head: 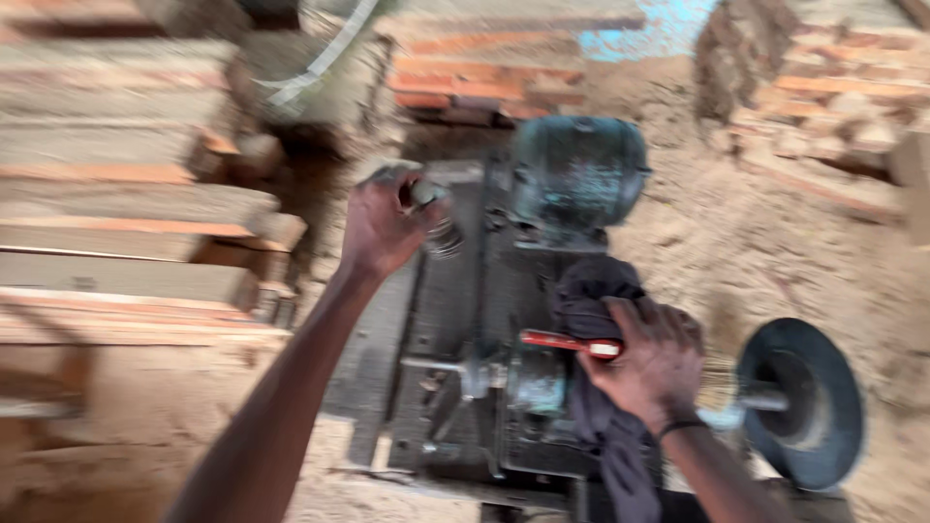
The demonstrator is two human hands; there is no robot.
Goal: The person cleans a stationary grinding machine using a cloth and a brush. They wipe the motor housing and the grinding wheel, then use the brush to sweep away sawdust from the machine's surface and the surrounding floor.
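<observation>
Left hand (383,225) closed around small grey cylinder (436,221), red-handled tool (567,342) and dark cloth (593,291) gripped by right hand (651,363), teal motor (576,174) behind.

Red-handled tool (567,343), lying level across dark cloth; small grey blurred cylinder (436,218), held aloft

My left hand (383,228) closes its grip on a small grey, ribbed cylindrical part (438,223), just left of the teal motor (578,174). My right hand (651,363), below the motor, pinches a red-handled tool (567,343) over a dark cloth (596,291). A dark round disc (804,402) sits right of that hand. Stacked planks (126,213) lie far left of the motor. The picture is blurred.
</observation>
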